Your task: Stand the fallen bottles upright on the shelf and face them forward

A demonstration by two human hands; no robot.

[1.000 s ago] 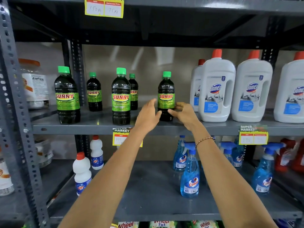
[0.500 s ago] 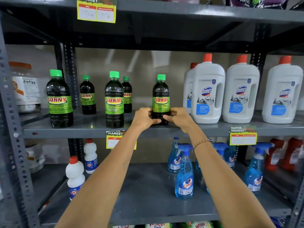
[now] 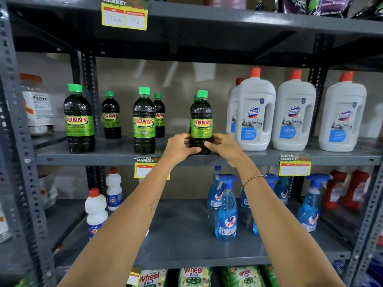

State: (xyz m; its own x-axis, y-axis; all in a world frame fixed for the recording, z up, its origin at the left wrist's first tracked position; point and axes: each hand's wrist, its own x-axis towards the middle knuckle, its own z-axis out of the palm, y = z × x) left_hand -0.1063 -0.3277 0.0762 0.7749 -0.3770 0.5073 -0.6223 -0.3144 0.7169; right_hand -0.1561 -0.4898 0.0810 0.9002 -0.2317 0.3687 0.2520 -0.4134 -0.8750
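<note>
Both hands are clasping the base of one SUNNY bottle, the left hand wrapping its fingers round the lower left side and the right hand closing on the lower right, thumbs meeting across the front. The bottle is standing upright at the front edge of the middle shelf, label facing out, just to the left of the nearest Domex jug and well to the right of the other SUNNY bottles. A second green cap is peeking out directly behind it, so another bottle is probably standing close at its back. The main risk, as I judge it, is coming from that low grip: twisting or pushing the tall bottle from its base could be tipping its top backward into the hidden bottle or sideways against the jug. Being so near the shelf lip, a forward tug could also be sliding it off.
</note>
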